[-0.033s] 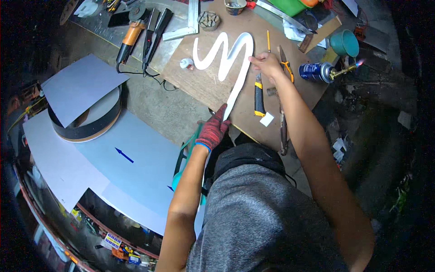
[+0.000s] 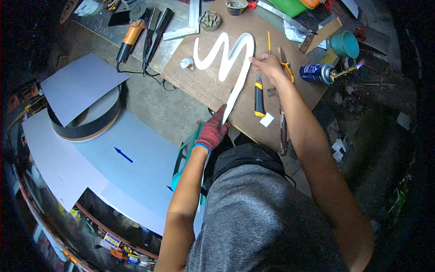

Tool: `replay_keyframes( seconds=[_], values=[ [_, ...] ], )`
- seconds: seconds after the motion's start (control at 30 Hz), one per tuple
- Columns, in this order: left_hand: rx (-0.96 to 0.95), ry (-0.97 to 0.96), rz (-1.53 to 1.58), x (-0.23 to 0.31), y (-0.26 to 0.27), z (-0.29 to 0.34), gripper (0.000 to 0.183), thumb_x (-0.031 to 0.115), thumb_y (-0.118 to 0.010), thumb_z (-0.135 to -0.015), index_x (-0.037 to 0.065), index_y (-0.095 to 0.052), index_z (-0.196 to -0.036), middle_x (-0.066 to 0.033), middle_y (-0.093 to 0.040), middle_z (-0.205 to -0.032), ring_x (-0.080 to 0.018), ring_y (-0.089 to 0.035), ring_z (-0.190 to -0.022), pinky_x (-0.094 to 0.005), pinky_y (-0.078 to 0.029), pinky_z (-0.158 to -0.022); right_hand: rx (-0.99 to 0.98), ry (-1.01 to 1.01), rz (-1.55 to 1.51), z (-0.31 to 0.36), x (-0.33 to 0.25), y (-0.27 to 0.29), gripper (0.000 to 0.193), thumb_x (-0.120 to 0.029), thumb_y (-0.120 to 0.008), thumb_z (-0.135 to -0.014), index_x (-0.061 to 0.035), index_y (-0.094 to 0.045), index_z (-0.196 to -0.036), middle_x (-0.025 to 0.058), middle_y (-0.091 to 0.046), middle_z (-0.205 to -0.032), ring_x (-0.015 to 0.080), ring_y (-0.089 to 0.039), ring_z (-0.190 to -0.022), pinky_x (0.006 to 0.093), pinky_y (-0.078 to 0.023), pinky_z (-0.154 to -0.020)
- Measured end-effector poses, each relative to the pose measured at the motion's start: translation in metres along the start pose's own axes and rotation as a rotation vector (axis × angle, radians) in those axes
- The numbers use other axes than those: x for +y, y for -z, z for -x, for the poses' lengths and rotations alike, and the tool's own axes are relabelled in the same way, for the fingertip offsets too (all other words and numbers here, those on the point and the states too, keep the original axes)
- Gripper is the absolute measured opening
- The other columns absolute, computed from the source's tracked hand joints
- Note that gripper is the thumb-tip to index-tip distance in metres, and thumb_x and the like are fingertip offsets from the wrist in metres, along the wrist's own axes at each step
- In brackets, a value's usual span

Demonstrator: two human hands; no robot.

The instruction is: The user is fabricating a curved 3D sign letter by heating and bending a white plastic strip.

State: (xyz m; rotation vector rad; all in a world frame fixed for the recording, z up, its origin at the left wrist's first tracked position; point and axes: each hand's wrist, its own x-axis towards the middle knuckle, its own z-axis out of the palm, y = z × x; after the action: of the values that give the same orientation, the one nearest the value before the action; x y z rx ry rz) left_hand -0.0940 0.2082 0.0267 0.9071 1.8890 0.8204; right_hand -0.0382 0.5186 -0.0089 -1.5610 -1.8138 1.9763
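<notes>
Head view showed a blue gas can [image 2: 316, 72] lying at the right of the desk [image 2: 199, 84]. Left hand [image 2: 213, 131], in a red glove, pinched the near end of the white wavy strip [image 2: 235, 77]; right hand [image 2: 267, 65] pressed its far bend. Its long axis ran away from the person.

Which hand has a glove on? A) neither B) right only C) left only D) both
C: the left hand wears a red glove and holds the near end of the white wavy strip, while the right hand on the strip's far bend is bare.
</notes>
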Motion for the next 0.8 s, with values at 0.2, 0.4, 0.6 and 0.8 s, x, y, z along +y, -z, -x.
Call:
replay_keyframes(
  seconds=[0.2,0.4,0.6,0.8],
  values=[
    [0.062,0.074,-0.015,-0.034,-0.02,0.019,0.058,0.002,-0.057,-0.087,0.012,-0.043,-0.143,-0.0232,-0.059,-0.121,-0.0368,-0.058,-0.111,-0.0403,-0.046,-0.095,0.024,0.017,-0.003,0.007,-0.009,-0.003,0.034,-0.023,-0.081,-0.08,0.0054,-0.065,-0.09,0.0092,-0.067,-0.084,0.0154,-0.063,-0.07,0.0265,-0.053,-0.065],
    [0.102,0.019,-0.073,-0.029,-0.023,0.017,0.051,0.004,-0.055,-0.087,0.015,-0.051,-0.137,-0.0234,-0.062,-0.097,-0.039,-0.06,-0.081,-0.0465,-0.048,-0.075,0.008,-0.015,-0.01,0.004,-0.004,0.002,0.031,-0.024,-0.079,-0.082,0.003,-0.066,-0.09,0.0066,-0.066,-0.083,0.0147,-0.063,-0.072,0.0265,-0.053,-0.067],
    [0.012,0.1,-0.108,-0.02,-0.014,0.012,0.048,0.009,-0.054,-0.089,0.013,-0.051,-0.136,-0.0206,-0.063,-0.087,-0.0364,-0.06,-0.075,-0.0444,-0.048,-0.07,-0.006,-0.033,-0.024,0.004,-0.005,0.005,0.031,-0.025,-0.079,-0.082,0.0017,-0.066,-0.09,0.006,-0.066,-0.084,0.0137,-0.062,-0.075,0.0258,-0.051,-0.067],
    [-0.139,0.962,0.368,-0.033,-0.011,-0.013,0.035,0.031,-0.058,-0.095,0.01,-0.061,-0.123,-0.0132,-0.058,-0.068,-0.0262,-0.058,-0.063,-0.0396,-0.048,-0.068,-0.03,-0.046,0.008,0.003,-0.008,0.002,0.032,-0.026,-0.08,-0.081,0.0015,-0.066,-0.091,0.0059,-0.065,-0.086,0.0134,-0.06,-0.072,0.0236,-0.049,-0.066]
  ],
)
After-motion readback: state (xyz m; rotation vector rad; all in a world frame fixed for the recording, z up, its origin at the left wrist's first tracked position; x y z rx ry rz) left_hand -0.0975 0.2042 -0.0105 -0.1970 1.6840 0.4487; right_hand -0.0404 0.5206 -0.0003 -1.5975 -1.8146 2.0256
